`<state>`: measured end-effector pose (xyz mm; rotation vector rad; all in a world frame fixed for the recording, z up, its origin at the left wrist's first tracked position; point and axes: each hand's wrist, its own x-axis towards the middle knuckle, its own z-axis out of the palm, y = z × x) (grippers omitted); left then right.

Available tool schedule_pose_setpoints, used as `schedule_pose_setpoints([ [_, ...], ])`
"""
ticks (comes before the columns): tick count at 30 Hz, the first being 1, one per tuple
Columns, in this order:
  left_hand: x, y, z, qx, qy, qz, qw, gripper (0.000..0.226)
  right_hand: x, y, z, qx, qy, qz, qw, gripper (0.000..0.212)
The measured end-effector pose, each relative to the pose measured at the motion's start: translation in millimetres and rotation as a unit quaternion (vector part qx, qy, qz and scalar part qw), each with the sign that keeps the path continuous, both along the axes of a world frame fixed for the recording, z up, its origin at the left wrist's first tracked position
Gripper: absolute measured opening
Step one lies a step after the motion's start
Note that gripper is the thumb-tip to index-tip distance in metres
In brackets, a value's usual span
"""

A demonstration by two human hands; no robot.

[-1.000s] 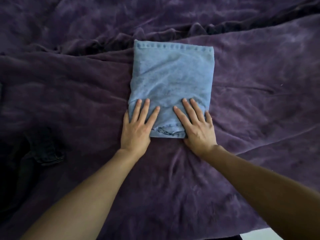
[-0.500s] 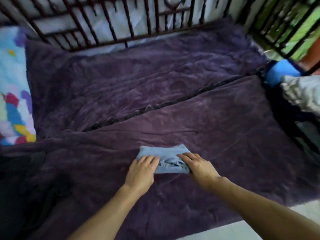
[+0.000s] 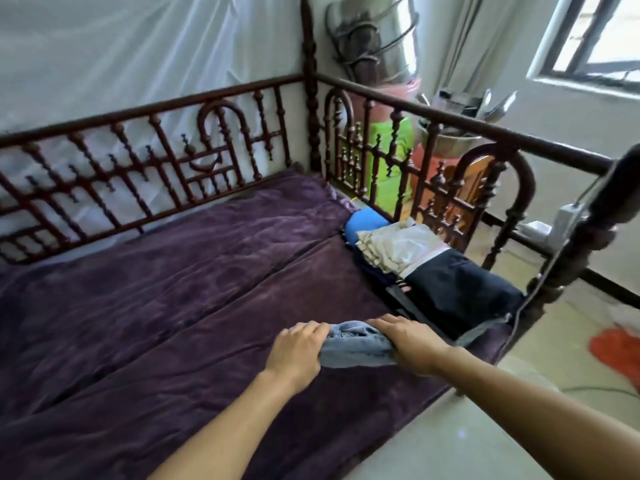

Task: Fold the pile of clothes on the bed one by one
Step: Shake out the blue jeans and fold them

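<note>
A folded light-blue denim garment [image 3: 356, 348] is lifted just above the purple bedspread [image 3: 194, 306]. My left hand [image 3: 298, 351] grips its left end and my right hand [image 3: 412, 344] grips its right end, fingers curled over the top. A stack of folded clothes [image 3: 429, 268] lies at the bed's right end: a blue piece, a cream ruffled piece and dark pieces. The garment hangs a little left of that stack.
A dark carved wooden rail [image 3: 194, 157] runs along the back and right end of the bed, with a thick bedpost [image 3: 581, 244] at the near right. Tiled floor [image 3: 450, 441] lies below right, with an orange item [image 3: 616, 348] on it.
My hands went from pressing flat on the folded denim to gripping its ends and lifting it. The view swung up and right, bringing the stack of folded clothes into sight.
</note>
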<state>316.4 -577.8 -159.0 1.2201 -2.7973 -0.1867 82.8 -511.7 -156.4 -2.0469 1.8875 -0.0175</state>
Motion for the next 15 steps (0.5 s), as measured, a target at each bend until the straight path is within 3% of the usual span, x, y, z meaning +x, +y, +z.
schedule_pose_setpoints([
  [7, -126, -56, 45, -0.043, 0.042, -0.065, 0.996, 0.038, -116, -23, 55, -0.039, 0.019, -0.061, 0.997, 0.061],
  [15, -236, -183, 72, -0.07, 0.121, -0.038, 0.989, 0.041, -224, -149, 110, -0.088, 0.066, -0.052, 0.993, 0.064],
])
